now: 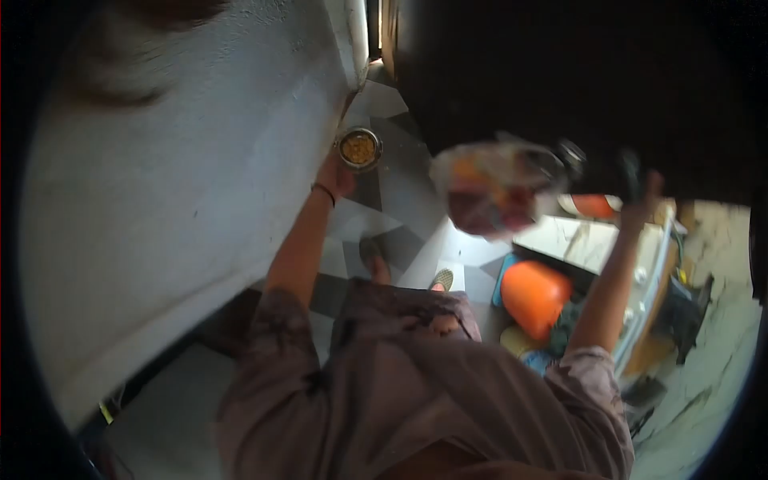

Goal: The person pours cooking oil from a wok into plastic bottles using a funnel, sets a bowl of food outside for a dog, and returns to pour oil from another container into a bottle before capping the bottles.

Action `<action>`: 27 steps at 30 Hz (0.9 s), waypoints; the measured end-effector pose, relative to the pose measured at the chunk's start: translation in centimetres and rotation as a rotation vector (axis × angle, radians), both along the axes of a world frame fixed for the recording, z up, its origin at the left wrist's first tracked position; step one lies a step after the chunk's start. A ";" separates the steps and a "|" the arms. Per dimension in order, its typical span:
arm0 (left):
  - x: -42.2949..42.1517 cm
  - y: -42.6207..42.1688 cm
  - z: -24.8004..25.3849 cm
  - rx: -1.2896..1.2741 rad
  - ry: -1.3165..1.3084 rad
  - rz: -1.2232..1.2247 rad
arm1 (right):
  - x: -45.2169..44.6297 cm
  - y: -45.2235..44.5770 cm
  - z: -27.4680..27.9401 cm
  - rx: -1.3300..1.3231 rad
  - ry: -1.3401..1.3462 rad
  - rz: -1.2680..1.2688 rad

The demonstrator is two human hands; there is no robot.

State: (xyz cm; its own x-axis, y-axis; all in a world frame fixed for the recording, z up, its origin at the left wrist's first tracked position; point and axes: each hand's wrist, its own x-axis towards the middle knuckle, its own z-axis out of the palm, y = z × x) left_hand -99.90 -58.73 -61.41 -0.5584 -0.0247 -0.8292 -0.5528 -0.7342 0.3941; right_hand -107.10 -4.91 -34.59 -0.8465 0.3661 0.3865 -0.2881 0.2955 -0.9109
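My left hand (339,178) holds a small round metal bowl (379,150) out ahead, close to the pale wall. Yellowish-brown pieces (358,147) lie in the bowl. My right hand (646,196) is raised at the dark door (576,72), near a blurred metal fitting (630,172). Its fingers are smeared, so whether they grip the fitting does not show. Against the door, left of this hand, a clear plastic bag (488,192) with red and orange contents appears blurred; what holds it up is unclear.
The pale wall (192,160) runs along the left. Grey and white patterned floor (384,216) leads to a narrow bright gap (374,32). At the lower right are an orange container (536,296), a light counter edge (644,304) and marbled tiles (724,312).
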 end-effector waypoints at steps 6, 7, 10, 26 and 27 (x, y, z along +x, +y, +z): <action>-4.6 1.7 -20.6 -0.174 -0.536 0.119 | -3.5 -6.1 3.2 -0.267 0.423 -0.139; -5.6 1.7 -24.8 -0.136 -0.540 0.182 | -4.1 -9.1 2.9 -0.094 0.593 -0.313; -8.3 1.9 -35.2 -0.083 -0.527 0.303 | -5.7 -8.3 0.9 0.254 0.571 -0.028; -1.4 7.3 -47.2 -0.283 -0.657 0.234 | -9.3 -7.9 -3.3 0.377 0.526 -0.238; 0.2 7.9 -48.0 -0.246 -0.671 0.277 | -9.1 -7.6 -3.5 0.366 0.520 -0.233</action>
State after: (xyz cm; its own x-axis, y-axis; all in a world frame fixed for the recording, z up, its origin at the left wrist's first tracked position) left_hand -99.70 -50.79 -109.36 0.1164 -0.3185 -0.9408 -0.5401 -0.8152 0.2091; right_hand -116.25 -12.56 -38.09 -0.4315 0.2847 0.8560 -0.5532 0.6661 -0.5004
